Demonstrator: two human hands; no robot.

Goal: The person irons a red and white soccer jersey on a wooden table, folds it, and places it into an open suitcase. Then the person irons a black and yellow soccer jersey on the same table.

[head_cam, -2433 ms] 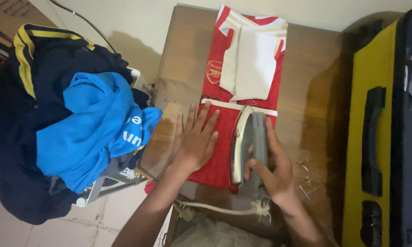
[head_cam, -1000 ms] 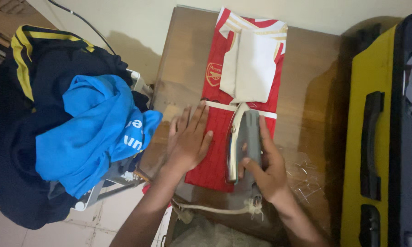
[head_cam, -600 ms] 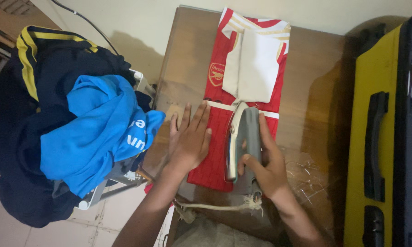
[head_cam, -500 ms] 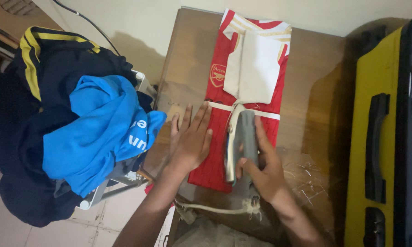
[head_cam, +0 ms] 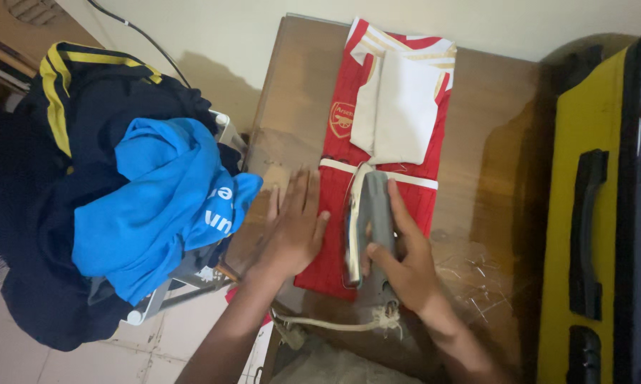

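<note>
While the right hand [head_cam: 406,267] gripped the iron [head_cam: 369,224] on the folded red shirt [head_cam: 377,192] on the table [head_cam: 477,185], the left hand [head_cam: 292,227] lay flat, open, pinning the shirt's left edge. Folding looked done; pressing seemed only partway, upper half untouched.

Dim, warm indoor light — soft shadows on the wall [head_cam: 214,78] behind the clothes pile [head_cam: 114,192]. Faint sheen on the worktop [head_cam: 477,213]. Right side murky, hands slightly blurred — overall grainy.
</note>
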